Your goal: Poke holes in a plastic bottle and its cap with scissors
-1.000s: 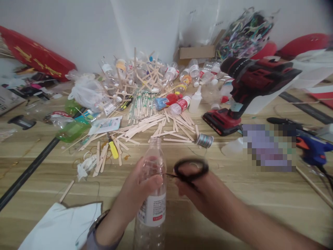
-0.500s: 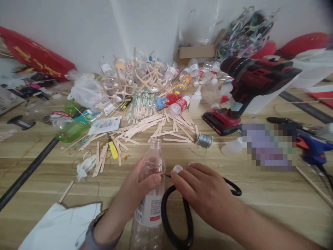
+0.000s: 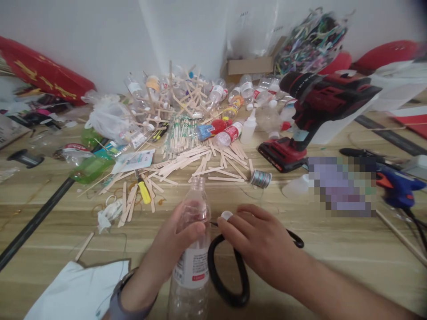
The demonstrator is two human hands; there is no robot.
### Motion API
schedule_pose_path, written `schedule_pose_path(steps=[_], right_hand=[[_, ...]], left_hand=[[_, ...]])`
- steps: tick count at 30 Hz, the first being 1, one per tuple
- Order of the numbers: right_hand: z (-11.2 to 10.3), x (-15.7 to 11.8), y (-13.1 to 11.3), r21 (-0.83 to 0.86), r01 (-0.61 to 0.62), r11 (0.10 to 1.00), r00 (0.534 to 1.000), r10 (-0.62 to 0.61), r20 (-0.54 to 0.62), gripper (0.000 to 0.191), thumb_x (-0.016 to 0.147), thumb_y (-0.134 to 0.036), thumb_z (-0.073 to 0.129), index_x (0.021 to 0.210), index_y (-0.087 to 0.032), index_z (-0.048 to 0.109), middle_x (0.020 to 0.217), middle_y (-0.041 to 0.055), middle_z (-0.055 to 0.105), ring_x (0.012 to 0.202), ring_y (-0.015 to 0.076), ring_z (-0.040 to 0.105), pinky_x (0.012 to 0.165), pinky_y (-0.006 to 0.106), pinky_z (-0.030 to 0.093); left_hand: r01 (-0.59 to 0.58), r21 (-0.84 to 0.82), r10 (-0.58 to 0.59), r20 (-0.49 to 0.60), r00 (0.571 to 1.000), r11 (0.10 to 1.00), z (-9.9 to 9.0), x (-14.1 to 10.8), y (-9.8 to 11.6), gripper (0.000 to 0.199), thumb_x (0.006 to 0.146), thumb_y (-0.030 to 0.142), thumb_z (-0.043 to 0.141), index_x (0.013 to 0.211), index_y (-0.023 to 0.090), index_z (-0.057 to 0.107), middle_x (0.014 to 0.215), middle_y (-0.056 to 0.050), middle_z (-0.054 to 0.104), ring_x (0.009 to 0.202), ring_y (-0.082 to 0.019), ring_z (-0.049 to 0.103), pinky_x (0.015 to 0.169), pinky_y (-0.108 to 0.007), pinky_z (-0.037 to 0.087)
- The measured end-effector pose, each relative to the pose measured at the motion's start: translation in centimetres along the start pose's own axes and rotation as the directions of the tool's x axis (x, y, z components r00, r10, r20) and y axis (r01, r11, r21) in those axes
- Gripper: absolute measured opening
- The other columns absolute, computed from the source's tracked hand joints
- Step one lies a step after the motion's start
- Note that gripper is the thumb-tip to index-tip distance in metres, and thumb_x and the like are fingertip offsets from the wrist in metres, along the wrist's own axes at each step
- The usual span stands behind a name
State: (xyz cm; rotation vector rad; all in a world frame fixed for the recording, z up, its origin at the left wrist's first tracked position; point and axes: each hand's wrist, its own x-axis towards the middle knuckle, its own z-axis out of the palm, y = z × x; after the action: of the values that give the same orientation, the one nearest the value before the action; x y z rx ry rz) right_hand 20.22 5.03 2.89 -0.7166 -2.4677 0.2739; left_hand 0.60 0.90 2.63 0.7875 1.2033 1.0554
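1. Workpiece: A clear bottle [image 3: 195, 262], the landmark for every position below, is directing its open neck away from the person. Its base is running out of view, so contact with the surface cannot be told.

2. Left hand: The left hand [image 3: 173, 242] is grasping the bottle just below its shoulder, thumb across the near face. This hold is probably steadying the thin wall against the tool.

3. Right hand: The right hand [image 3: 258, 233] is gripping black scissors [image 3: 245, 284] just right of the bottle, palm over the handles. 1 loop is lying close beside the bottle and 1 is showing farther right. This spread is perhaps letting a single blade serve as a point. The metal end is aiming at the bottle's side; whether it is piercing the wall cannot be told.

4. Loose part: A white cap [image 3: 227, 216] is sitting at the right fingertips, near the bottle's right side. Whether they are pinching it cannot be told.

5. Surface: A wood-grained table [image 3: 343, 240] is extending around the bottle. Wooden sticks [image 3: 183, 159] are lying beyond its neck. A thread spool [image 3: 261, 178] and a red drill [image 3: 328, 95] are standing beyond it to the right.

6. Room: A pale wall [image 3: 187, 31] is closing the space far behind the bottle, and a cardboard box [image 3: 250, 66] is standing before it.
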Motion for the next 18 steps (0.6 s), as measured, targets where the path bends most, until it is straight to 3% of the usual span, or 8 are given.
schedule_pose_path(steps=[2,5,6,8,11,13,15,18], right_hand=[[-0.03,0.27,0.04,0.404,-0.313,0.859,0.948,0.253,0.194,0.021,0.097,-0.019,0.04,0.084,-0.018,0.055,0.066,0.0027,0.063,0.059,0.0169,0.064,0.062,0.028,0.052],[-0.18,0.6,-0.06,0.691,-0.637,0.342,0.771,0.282,0.571,0.028,0.1,-0.039,0.038,0.08,-0.02,0.046,0.056,-0.0024,0.054,0.051,0.0149,0.061,0.051,0.023,0.049],[-0.25,0.6,-0.13,0.692,-0.637,0.339,0.771,0.282,0.572,0.028,0.1,-0.038,0.038,0.08,-0.02,0.046,0.056,-0.0024,0.053,0.051,0.0149,0.061,0.051,0.024,0.05],[-0.36,0.46,-0.25,0.58,-0.475,0.661,0.878,0.314,0.361,0.022,0.098,-0.026,0.039,0.081,-0.018,0.051,0.061,0.001,0.058,0.055,0.0163,0.062,0.056,0.026,0.051],[-0.33,0.14,-0.26,-0.037,0.007,0.999,1.0,-0.006,0.011,0.024,0.091,-0.006,0.04,0.093,-0.014,0.062,0.074,0.0077,0.067,0.064,0.0212,0.065,0.071,0.037,0.054],[-0.17,0.09,-0.15,-0.168,0.108,0.98,0.994,-0.109,0.001,0.028,0.09,-0.002,0.039,0.095,-0.013,0.063,0.076,0.0086,0.069,0.065,0.0226,0.066,0.076,0.041,0.054],[0.05,0.19,-0.03,0.123,-0.107,0.987,0.992,0.098,0.077,0.021,0.092,-0.009,0.04,0.089,-0.015,0.059,0.07,0.0052,0.066,0.061,0.02,0.065,0.068,0.035,0.055],[0.26,0.35,-0.01,0.65,-0.567,0.505,0.822,0.302,0.482,0.021,0.098,-0.032,0.039,0.083,-0.02,0.047,0.058,-0.0019,0.056,0.052,0.0158,0.062,0.053,0.025,0.051]], left_hand=[[-0.032,0.047,0.033,-0.027,0.999,0.998,-0.1,-0.07,-0.03,0.053,0.07,0.045,0.081,0.114,0.024,0.061,0.1,-0.004,0.071,0.094,-0.024,0.066,0.084,-0.034,0.05],[-0.046,0.047,0.047,-0.019,0.999,0.998,-0.13,-0.25,0.09,0.062,0.065,0.049,0.083,0.116,0.024,0.06,0.101,-0.005,0.071,0.095,-0.025,0.066,0.083,-0.035,0.05],[-0.033,0.028,0.033,-0.007,0.999,0.999,-0.09,-0.3,0.17,0.061,0.065,0.049,0.083,0.115,0.023,0.06,0.1,-0.005,0.07,0.094,-0.025,0.066,0.082,-0.035,0.049],[0.006,-0.027,-0.006,0.02,1.0,1.0,0.02,-0.31,0.3,0.057,0.068,0.048,0.081,0.114,0.021,0.061,0.098,-0.004,0.07,0.092,-0.025,0.065,0.081,-0.035,0.049],[0.052,-0.063,-0.05,0.035,0.998,0.997,0.07,-0.13,0.26,0.046,0.075,0.046,0.076,0.112,0.022,0.062,0.096,-0.002,0.07,0.091,-0.022,0.065,0.082,-0.034,0.049],[0.047,-0.008,-0.047,0.005,0.999,0.999,-0.05,0.03,0.09,0.047,0.074,0.045,0.078,0.113,0.023,0.061,0.097,-0.001,0.071,0.094,-0.023,0.065,0.085,-0.033,0.048],[0.021,0.069,-0.02,-0.027,0.999,0.997,-0.24,0.11,-0.07,0.056,0.07,0.045,0.081,0.116,0.024,0.058,0.101,-0.003,0.071,0.097,-0.024,0.065,0.086,-0.034,0.048],[-0.019,0.085,0.019,-0.008,1.0,0.996,-0.4,0.02,-0.1,0.065,0.066,0.049,0.083,0.12,0.024,0.057,0.105,-0.005,0.07,0.1,-0.026,0.064,0.086,-0.036,0.047]])
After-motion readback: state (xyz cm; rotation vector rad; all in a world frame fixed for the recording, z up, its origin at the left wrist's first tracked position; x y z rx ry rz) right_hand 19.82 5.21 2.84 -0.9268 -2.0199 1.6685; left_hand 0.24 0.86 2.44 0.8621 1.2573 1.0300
